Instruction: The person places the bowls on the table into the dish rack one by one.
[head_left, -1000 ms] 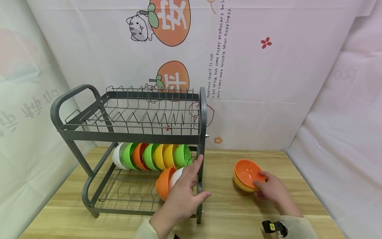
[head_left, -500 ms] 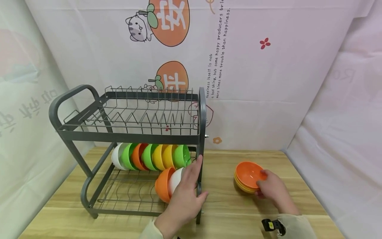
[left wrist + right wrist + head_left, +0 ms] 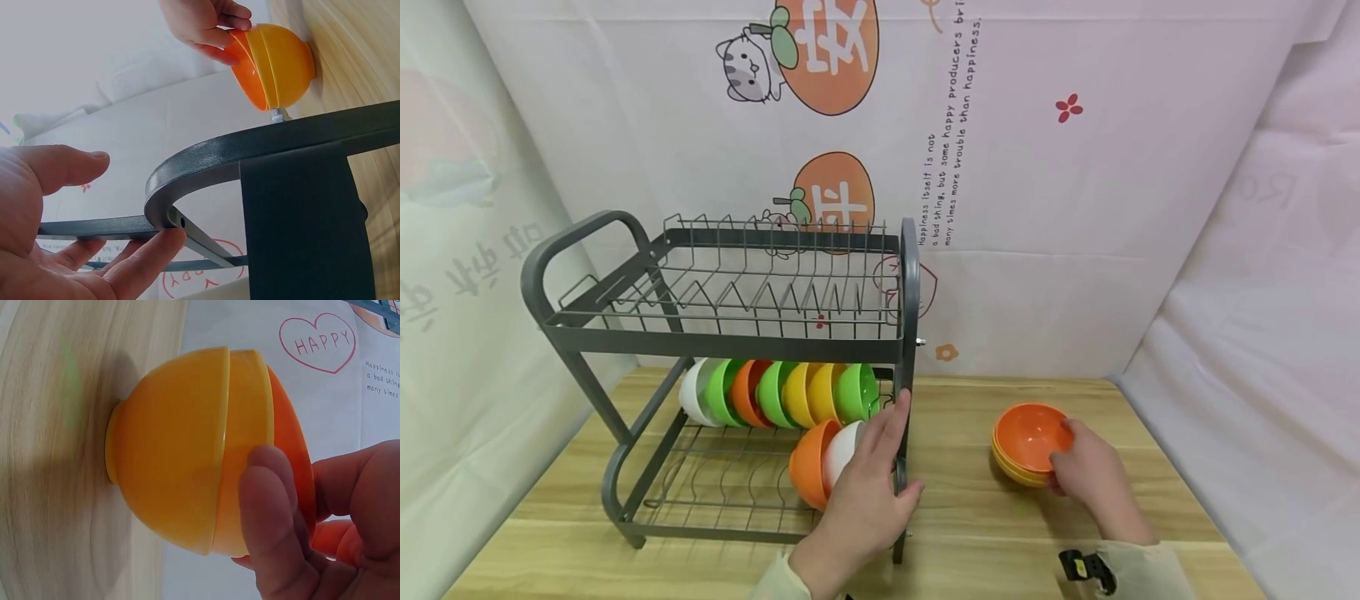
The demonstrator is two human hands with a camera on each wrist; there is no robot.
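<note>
On the right of the table stands a stack of yellow bowls topped by an orange bowl. My right hand pinches the orange bowl's rim on its right side, some fingers inside and others outside; in the right wrist view fingertips lie against the outside of the stack. My left hand has its fingers extended beside the right upright of the dark dish rack. In the left wrist view a fingertip touches the rack frame. Behind that hand, a white bowl is partly hidden.
Along the back of the rack's lower tier, white, green, orange and yellow bowls stand on edge in a row. Nearer the front, another orange bowl leans beside the white one. Printed white cloth hangs behind the wooden table.
My right hand has closed in on the orange bowl's rim, and the stack has shifted slightly to the right. My left hand has barely moved at the rack.
</note>
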